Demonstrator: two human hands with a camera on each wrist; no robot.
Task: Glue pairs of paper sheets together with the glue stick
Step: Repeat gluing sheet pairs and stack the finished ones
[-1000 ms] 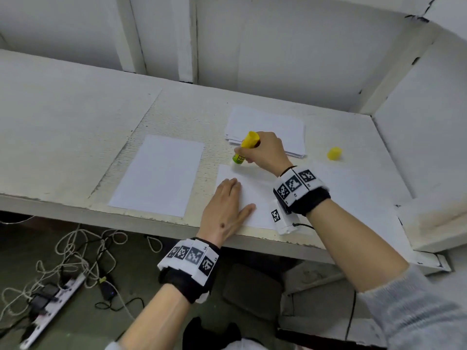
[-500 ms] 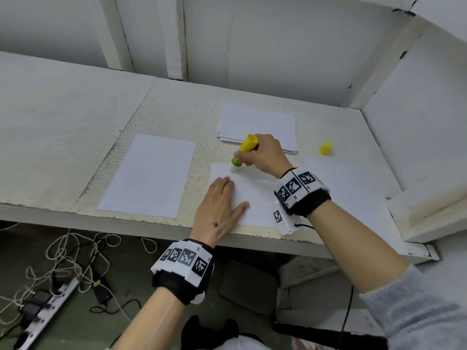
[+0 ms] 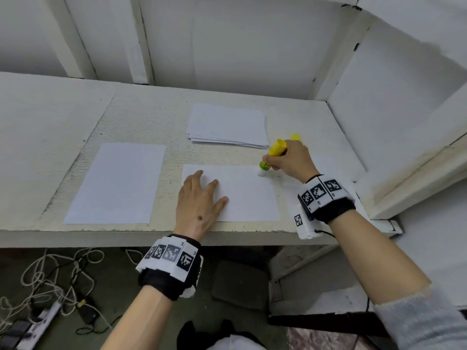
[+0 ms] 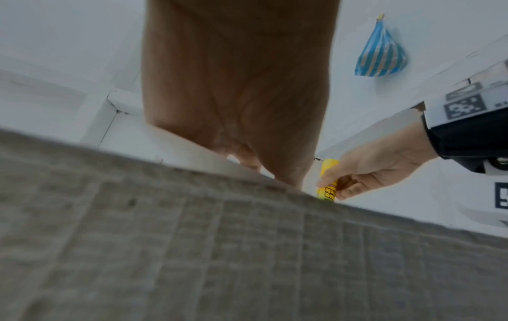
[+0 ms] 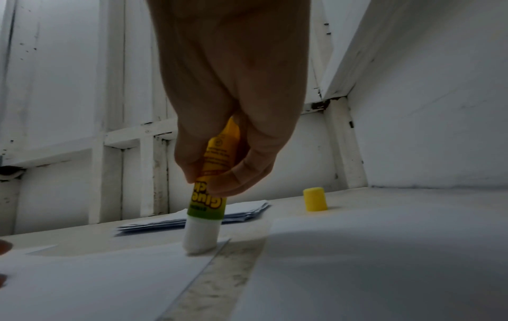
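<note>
Glue stick (image 3: 272, 155), pinched in the right hand (image 3: 290, 161), touches the sheet's (image 3: 249, 198) far right corner; left hand (image 3: 198, 205) presses it flat-fingered.

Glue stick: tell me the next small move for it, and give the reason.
Probably drag the glue stick down the sheet's right edge toward the person. The right hand grips it with the white tip pressed at the far right corner, and the left hand lies flat on the sheet's left part, pinning it for that stroke. No glue trace can be made out.

Yellow cap (image 3: 295, 136) just behind grip (image 3: 288, 161)
</note>
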